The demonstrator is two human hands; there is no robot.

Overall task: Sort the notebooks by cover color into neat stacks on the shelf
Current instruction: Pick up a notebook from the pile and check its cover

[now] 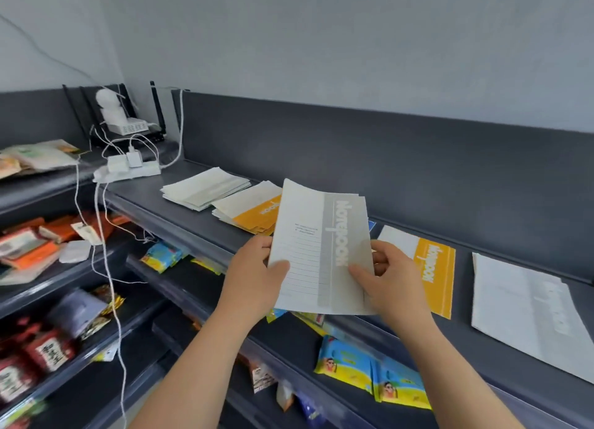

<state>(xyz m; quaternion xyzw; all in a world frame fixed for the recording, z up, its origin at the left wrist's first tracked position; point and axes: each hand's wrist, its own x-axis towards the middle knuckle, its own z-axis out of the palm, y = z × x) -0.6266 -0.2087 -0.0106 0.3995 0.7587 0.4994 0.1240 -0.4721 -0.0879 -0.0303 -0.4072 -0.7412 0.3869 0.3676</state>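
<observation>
I hold a grey-banded notebook (316, 242) upright above the top shelf (180, 200), with more notebooks behind it. My left hand (257, 274) grips its left edge, thumb on the cover. My right hand (390, 279) grips the right edge, thumb across the front. On the shelf lie a stack of grey notebooks (205, 187), a stack of orange-banded notebooks (250, 211), an orange-banded notebook (427, 264) to the right and a grey notebook (527, 313) at far right. A blue corner (372, 225) shows behind the held notebook.
A power strip with plugs and white cables (128, 168) sits at the shelf's left end, a router (128, 123) behind it. Lower shelves hold blue and yellow packets (369, 370) and red packets (35, 361). The dark back panel (353, 152) bounds the shelf.
</observation>
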